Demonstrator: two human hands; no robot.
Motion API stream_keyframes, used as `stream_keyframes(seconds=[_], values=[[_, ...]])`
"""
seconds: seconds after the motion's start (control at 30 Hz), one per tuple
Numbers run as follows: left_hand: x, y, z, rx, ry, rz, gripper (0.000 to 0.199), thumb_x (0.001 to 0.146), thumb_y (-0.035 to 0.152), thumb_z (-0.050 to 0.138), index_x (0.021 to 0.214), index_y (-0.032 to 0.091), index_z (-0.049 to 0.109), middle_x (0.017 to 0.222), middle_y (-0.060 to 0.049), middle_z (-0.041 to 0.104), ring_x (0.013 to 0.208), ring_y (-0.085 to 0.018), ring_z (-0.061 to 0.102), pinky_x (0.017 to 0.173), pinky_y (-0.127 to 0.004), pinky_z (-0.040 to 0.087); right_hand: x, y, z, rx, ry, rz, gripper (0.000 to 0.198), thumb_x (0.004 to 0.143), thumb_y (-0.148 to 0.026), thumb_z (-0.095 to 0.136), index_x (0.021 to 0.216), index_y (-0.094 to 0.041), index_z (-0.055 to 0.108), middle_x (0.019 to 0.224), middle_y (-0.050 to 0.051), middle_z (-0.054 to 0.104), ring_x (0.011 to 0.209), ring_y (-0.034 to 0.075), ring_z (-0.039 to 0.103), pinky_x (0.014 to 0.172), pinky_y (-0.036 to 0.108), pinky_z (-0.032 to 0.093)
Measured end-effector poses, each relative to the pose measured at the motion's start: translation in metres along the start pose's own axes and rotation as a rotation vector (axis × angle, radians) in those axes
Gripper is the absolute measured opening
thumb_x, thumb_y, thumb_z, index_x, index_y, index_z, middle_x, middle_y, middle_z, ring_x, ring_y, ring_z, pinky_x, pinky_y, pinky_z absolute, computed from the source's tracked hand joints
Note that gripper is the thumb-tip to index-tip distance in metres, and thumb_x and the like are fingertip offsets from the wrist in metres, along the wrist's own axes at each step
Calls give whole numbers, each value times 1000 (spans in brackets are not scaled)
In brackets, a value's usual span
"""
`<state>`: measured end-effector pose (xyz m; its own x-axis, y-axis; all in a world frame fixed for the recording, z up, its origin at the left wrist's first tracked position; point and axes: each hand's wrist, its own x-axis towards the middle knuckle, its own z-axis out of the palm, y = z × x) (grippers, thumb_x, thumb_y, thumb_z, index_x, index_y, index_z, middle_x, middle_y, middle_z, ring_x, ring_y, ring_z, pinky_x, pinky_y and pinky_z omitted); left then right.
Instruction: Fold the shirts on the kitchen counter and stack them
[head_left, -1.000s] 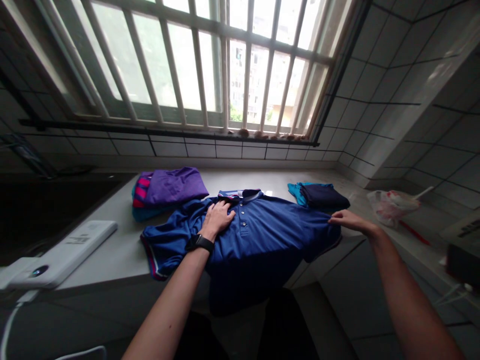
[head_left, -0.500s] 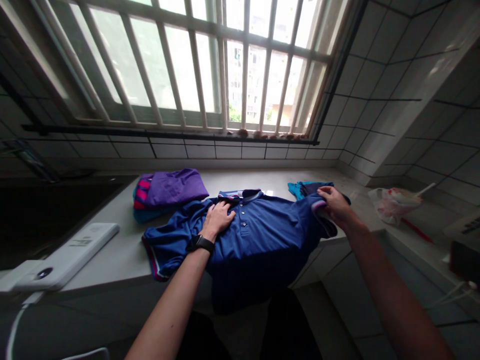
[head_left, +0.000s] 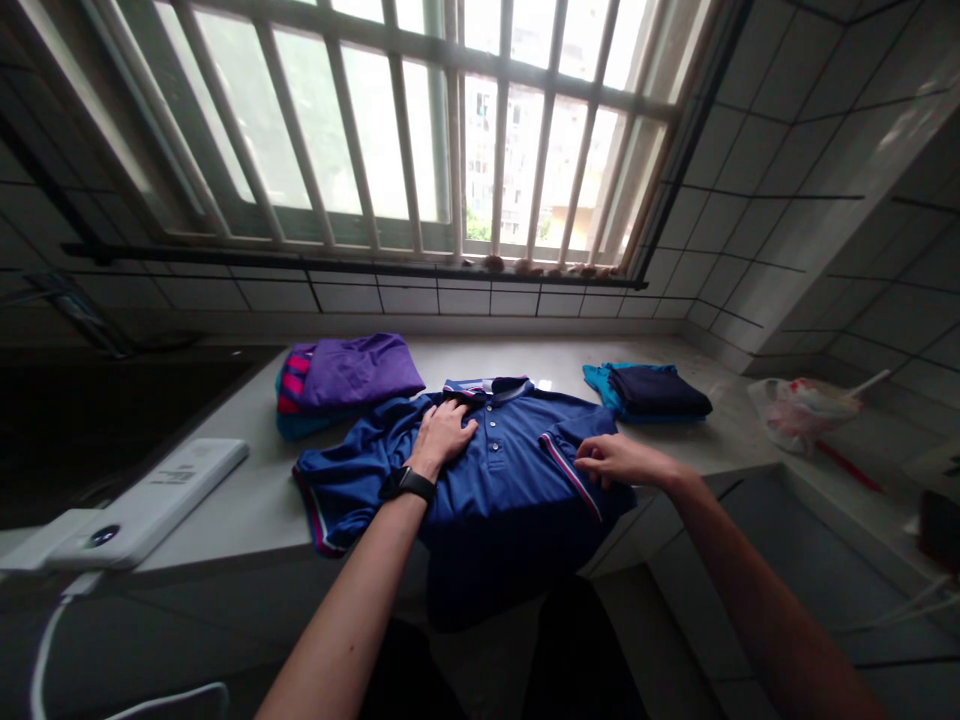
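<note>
A dark blue polo shirt (head_left: 517,440) lies with its buttoned front up and its collar towards the window; its lower part hangs over the counter's front edge. My left hand (head_left: 446,438), with a black watch on the wrist, rests on the shirt beside the buttons, fingers spread. The striped-hem sleeve (head_left: 568,472) on the right is turned inward over the shirt body. Against this sleeve, just right of its hem, is my right hand (head_left: 615,460), its fingers loosely bent and somewhat apart. The left sleeve (head_left: 322,500) lies spread out on the counter.
Folded purple, pink and teal clothes (head_left: 352,378) are stacked at back left, and folded navy and teal clothes (head_left: 660,390) at back right. A white power bank (head_left: 172,495) with a cable lies by the dark sink (head_left: 112,420). A plastic bag (head_left: 799,410) stands far right.
My right hand has moved left from the shirt's right end, bringing the sleeve inward over the body and letting go of its hem. My left hand stays on the shirt.
</note>
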<state>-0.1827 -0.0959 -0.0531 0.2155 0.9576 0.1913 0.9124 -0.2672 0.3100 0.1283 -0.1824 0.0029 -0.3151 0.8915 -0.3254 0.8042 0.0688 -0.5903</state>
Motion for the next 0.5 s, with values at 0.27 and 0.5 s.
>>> stream_keyframes(seconds=[0.27,0.5], values=[[-2,1,-3,6,-19,2,48,94,32,44,137,22,60,150,-9,55,137,-26,50,121,-46,29,47,0,22,-270,237,-214,62,88,-43,68,146,-27,53,158,11,43,147,32,37,117,52,34],[-2,2,-4,28,-25,-4,47,94,32,44,137,21,60,149,-10,55,136,-27,52,120,-45,31,71,5,30,-320,387,-293,29,100,-32,52,120,-23,72,150,10,53,139,26,49,116,47,38]])
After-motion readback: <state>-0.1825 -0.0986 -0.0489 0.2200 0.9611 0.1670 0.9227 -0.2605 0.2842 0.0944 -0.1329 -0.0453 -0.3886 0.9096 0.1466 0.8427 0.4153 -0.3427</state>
